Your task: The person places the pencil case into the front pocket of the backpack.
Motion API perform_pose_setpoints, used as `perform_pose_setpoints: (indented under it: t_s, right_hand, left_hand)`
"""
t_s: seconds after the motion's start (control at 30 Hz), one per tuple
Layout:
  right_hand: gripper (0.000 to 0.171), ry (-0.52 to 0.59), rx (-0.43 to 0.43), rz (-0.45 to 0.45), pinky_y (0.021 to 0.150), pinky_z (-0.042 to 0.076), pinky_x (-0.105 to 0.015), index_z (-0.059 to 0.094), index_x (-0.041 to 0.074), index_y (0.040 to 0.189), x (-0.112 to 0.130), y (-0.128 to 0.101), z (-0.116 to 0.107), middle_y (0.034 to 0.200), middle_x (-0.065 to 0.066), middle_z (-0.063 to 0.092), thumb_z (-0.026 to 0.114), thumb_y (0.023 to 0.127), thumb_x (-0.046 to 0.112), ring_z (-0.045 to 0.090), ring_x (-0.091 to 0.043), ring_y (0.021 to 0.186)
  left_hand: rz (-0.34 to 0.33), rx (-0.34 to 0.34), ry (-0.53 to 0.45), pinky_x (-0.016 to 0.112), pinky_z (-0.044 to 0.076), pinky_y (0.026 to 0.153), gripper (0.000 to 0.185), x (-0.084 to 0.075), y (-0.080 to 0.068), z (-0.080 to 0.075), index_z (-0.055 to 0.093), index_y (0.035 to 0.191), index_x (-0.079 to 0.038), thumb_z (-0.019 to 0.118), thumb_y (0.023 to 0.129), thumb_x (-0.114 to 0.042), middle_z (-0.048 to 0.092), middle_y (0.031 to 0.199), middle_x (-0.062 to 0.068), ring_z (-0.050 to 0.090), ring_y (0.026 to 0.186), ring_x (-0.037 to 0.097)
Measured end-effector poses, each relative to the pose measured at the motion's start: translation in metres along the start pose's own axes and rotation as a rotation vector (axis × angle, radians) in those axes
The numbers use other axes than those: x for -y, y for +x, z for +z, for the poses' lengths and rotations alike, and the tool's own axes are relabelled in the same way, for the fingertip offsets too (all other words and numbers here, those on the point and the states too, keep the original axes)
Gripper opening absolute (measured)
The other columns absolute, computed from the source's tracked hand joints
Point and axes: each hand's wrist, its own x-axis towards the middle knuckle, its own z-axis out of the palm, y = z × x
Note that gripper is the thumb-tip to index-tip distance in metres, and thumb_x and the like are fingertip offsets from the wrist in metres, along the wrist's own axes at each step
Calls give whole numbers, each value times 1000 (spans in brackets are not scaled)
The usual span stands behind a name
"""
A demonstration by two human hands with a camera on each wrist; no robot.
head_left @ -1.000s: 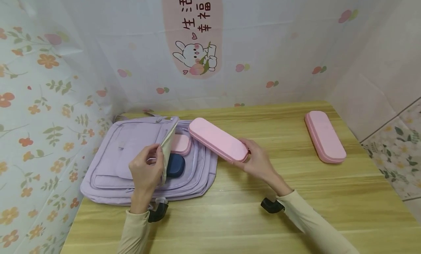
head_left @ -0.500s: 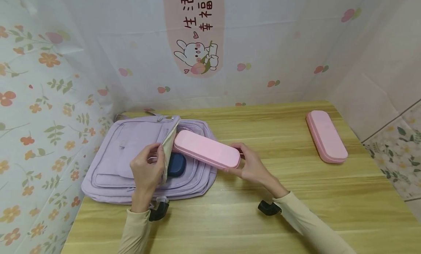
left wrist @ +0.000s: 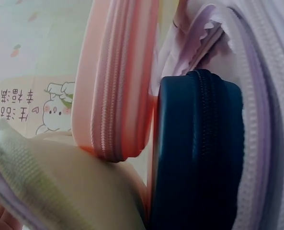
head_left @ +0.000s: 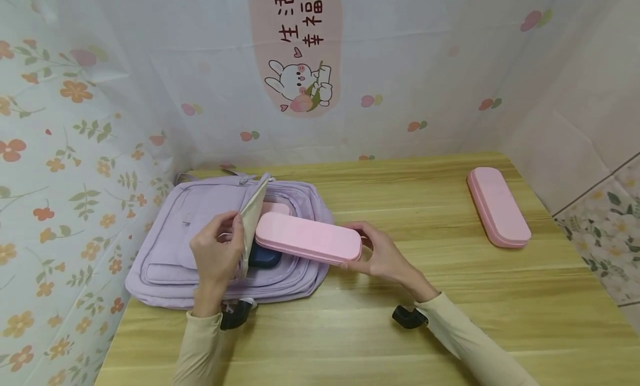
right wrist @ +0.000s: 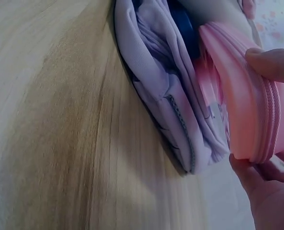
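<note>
A lilac backpack (head_left: 190, 230) lies flat on the wooden table (head_left: 380, 330). My left hand (head_left: 216, 255) pinches its opened flap (head_left: 252, 216) and holds it up. My right hand (head_left: 380, 255) grips the near end of a long pink case (head_left: 307, 239), whose far end sits at the bag's opening. Inside the bag I see a dark blue case (head_left: 264, 258) and part of another pink case (head_left: 275, 208). The left wrist view shows the pink case (left wrist: 115, 81) beside the blue case (left wrist: 194, 148). In the right wrist view my fingers (right wrist: 271, 62) clasp the pink case (right wrist: 242, 100) next to the backpack (right wrist: 161, 91).
A second long pink case (head_left: 497, 205) lies at the table's far right, near the wall. Flower-patterned sheeting (head_left: 75, 125) closes off the left and back. Two black wrist mounts (head_left: 410, 316) sit below my forearms.
My right hand has moved the pink case leftward and lower, from above the bag's right edge into the opening. My left hand has kept the flap lifted.
</note>
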Motion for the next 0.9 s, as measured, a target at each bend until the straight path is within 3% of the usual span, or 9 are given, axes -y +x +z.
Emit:
perform_pose_setpoints:
  t_s: [0.23,0.33,0.5,0.73,0.9]
  right_hand:
    - [78,-8,-21,-69,108,52,-41,58,10,139,1,3,3,130,-7,59,93,69,10,56,-23,119]
    - [80,-30,-39,-106,105,54,-40,57,4,139,2,6,4,131,-10,61,93,68,9,58,-24,119]
    - [81,8,-46,-89,106,54,-37,54,-4,137,3,9,7,134,-15,62,93,67,5,61,-28,120]
    - [75,80,-45,-63,107,53,-39,59,3,135,5,13,13,130,-13,60,94,69,7,58,-25,120]
    - [77,60,-51,-59,106,53,-38,60,3,137,8,18,20,122,-13,55,94,68,8,55,-24,116]
  left_hand:
    - [34,2,-9,2,50,59,9,-2,6,0,77,92,5,71,85,5,74,75,17,62,64,-3]
    - [29,6,-16,2,49,59,9,-3,8,0,77,92,5,71,85,4,74,75,18,61,65,-4]
    - [19,6,-29,2,49,59,9,-6,10,0,77,92,4,71,86,2,74,75,17,60,66,-7]
    - [35,15,-60,3,52,62,9,-7,10,2,77,93,4,71,86,3,75,78,18,63,68,-5]
    - [53,18,-68,4,52,63,10,-9,10,4,77,93,4,71,86,3,75,78,17,63,69,-3]
